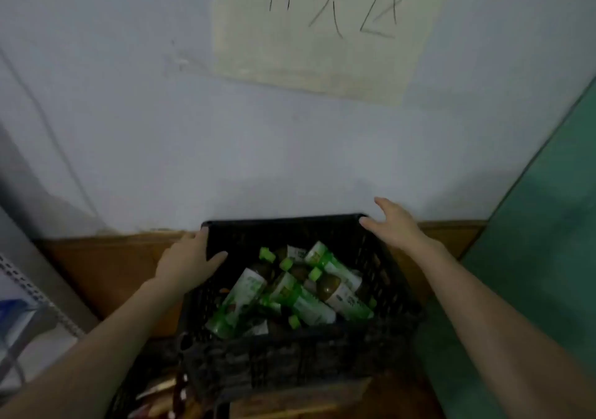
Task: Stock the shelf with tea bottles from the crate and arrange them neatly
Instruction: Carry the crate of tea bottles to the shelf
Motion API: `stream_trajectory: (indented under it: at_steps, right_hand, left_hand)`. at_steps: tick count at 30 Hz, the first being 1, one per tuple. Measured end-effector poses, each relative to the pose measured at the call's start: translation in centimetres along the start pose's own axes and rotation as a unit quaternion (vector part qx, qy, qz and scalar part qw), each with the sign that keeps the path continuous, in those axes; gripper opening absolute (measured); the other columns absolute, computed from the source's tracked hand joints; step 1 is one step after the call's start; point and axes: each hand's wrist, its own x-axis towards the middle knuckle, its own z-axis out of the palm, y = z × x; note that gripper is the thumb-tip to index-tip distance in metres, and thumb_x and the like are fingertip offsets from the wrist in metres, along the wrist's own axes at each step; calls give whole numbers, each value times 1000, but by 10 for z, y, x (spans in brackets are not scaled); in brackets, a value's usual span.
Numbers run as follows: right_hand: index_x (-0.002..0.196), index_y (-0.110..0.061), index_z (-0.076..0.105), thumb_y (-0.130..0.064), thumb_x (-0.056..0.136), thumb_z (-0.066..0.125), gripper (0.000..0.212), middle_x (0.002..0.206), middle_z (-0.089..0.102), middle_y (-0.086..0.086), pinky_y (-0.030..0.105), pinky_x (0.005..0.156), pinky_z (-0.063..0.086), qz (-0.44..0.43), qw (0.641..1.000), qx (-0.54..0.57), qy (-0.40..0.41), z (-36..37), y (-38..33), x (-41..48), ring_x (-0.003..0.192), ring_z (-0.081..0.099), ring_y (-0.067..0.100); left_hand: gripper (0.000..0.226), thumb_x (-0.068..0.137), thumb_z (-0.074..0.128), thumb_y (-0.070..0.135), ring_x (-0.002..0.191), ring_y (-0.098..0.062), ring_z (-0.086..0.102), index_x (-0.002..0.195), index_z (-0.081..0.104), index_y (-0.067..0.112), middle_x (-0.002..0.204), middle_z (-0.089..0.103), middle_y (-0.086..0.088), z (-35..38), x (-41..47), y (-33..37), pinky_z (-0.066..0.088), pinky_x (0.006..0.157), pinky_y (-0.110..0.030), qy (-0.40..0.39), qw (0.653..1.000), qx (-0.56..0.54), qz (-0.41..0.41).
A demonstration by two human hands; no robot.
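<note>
A black plastic crate [283, 351] stands low in the middle of the head view, against the wall. Several tea bottles [290, 293] with green caps and green-and-white labels lie jumbled inside it. My left hand [185, 262] rests on the crate's left rim, thumb inside the wall and fingers over the edge. My right hand [395, 222] hovers at the far right corner of the crate with fingers spread, holding nothing. The shelf's grey metal upright [35, 293] shows only at the left edge.
A pale wall rises straight ahead with a handwritten paper sign [322, 31] taped high up. A brown wooden surface [106, 267] runs under the crate. A green panel [548, 225] closes the right side. Packaged goods [161, 396] lie at the lower left.
</note>
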Motion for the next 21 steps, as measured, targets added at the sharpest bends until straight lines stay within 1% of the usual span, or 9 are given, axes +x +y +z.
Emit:
stream_trajectory:
  at_steps: [3, 5, 7, 9, 11, 14, 18, 20, 21]
  right_hand:
    - [142, -7, 28, -31, 90, 54, 63, 147, 36, 12, 32, 101, 35, 51, 998, 9, -24, 15, 28, 1, 132, 37, 29]
    - [142, -7, 28, -31, 90, 54, 62, 144, 40, 14, 32, 96, 38, 84, 996, 12, -38, 27, 49, 4, 129, 41, 31]
    - [144, -7, 22, -31, 90, 55, 67, 146, 37, 16, 33, 98, 37, 118, 992, 10, -48, 36, 69, 13, 131, 38, 33]
    - [146, -7, 16, -32, 89, 56, 73, 149, 31, 16, 36, 101, 36, 145, 988, 16, -57, 42, 84, 24, 133, 34, 34]
    - [146, -7, 13, -33, 89, 57, 77, 150, 29, 16, 38, 102, 36, 172, 982, 18, -76, 48, 101, 39, 134, 33, 34]
    - [145, -6, 16, -33, 87, 58, 76, 145, 36, 17, 37, 94, 41, 192, 975, 30, -109, 56, 116, 57, 128, 41, 35]
    - [130, -7, 40, -27, 89, 57, 49, 126, 54, 16, 30, 70, 42, 168, 977, 38, -125, 70, 126, 72, 102, 54, 29]
    - [128, -7, 42, -25, 91, 54, 43, 116, 56, 12, 26, 55, 37, 159, 979, 39, -119, 74, 128, 74, 80, 52, 20]
    - [127, -7, 42, -24, 92, 53, 41, 110, 56, 10, 22, 50, 34, 155, 981, 41, -114, 76, 130, 75, 69, 49, 15]
  left_hand:
    - [66, 88, 51, 46, 95, -31, 58, 138, 31, 8, 120, 53, -18, 18, 1, -21, 50, 63, -34, -25, 997, -25, -66]
    - [70, 89, 51, 44, 78, -28, 58, 140, 25, 4, 108, 55, -20, 31, 0, -32, 43, 50, -29, -37, 992, -28, -116]
    - [76, 89, 52, 43, 68, -24, 55, 143, 18, 1, 103, 57, -20, 44, 2, -40, 40, 45, -29, -54, 987, -33, -147]
    - [76, 89, 52, 40, 77, -28, 57, 144, 16, 1, 112, 56, -22, 52, 8, -45, 43, 49, -30, -72, 981, -56, -172]
    - [71, 89, 54, 36, 85, -32, 58, 142, 22, 1, 120, 55, -21, 61, 16, -45, 43, 52, -31, -83, 971, -102, -201]
    - [55, 89, 56, 29, 80, -26, 53, 132, 36, 1, 116, 57, -20, 75, 26, -41, 42, 58, -32, -70, 966, -131, -212]
    - [48, 91, 54, 19, 91, -37, 57, 132, 36, 1, 114, 57, -23, 82, 31, -33, 43, 67, -38, -25, 957, -162, -238]
    - [49, 92, 53, 20, 89, -35, 59, 135, 35, 6, 112, 59, -20, 81, 29, -32, 44, 70, -38, -14, 952, -179, -249]
    - [50, 92, 54, 21, 83, -32, 60, 136, 35, 9, 109, 60, -18, 80, 28, -33, 44, 68, -37, -10, 949, -189, -253]
